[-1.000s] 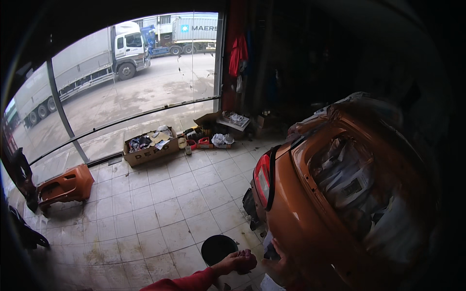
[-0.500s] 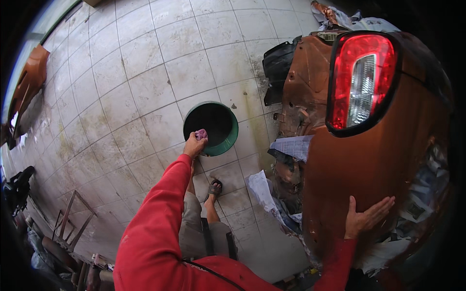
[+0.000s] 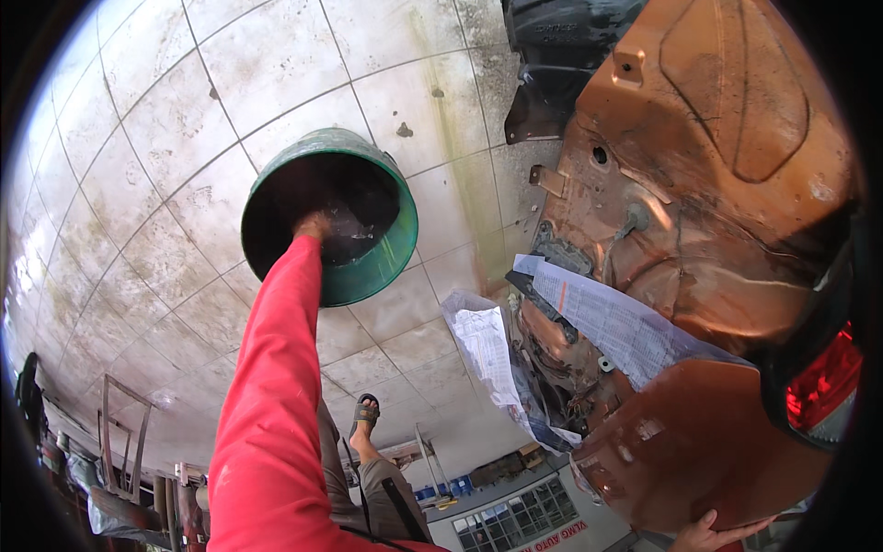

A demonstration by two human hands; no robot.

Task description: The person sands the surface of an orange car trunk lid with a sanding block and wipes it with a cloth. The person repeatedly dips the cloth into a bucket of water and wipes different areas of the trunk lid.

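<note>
A green bucket [image 3: 398, 241] with a dark inside stands on the tiled floor, dark water in it. My left hand [image 3: 313, 224] reaches down into this bucket; only its back near the wrist shows. Its fingers are lost in the dark water, and no cloth can be seen. At the lower right, my right hand [image 3: 722, 534] rests against the edge of an orange-brown car body panel [image 3: 699, 451], fingers stretched out and nothing held in them. The red tail light [image 3: 825, 382] sits at the right rim, partly cut off.
Bare car metal [image 3: 681, 221] and a black plastic liner [image 3: 561, 55] lie right of the bucket. Printed paper sheets [image 3: 612, 317] hang from the car's edge. My sandalled foot [image 3: 365, 416] is below the bucket. A metal frame [image 3: 124, 432] stands at the left.
My left hand, which held a pink cloth at the bucket's rim, has gone down inside. The view has tilted and moved closer to the bucket. My right hand stays on the panel.
</note>
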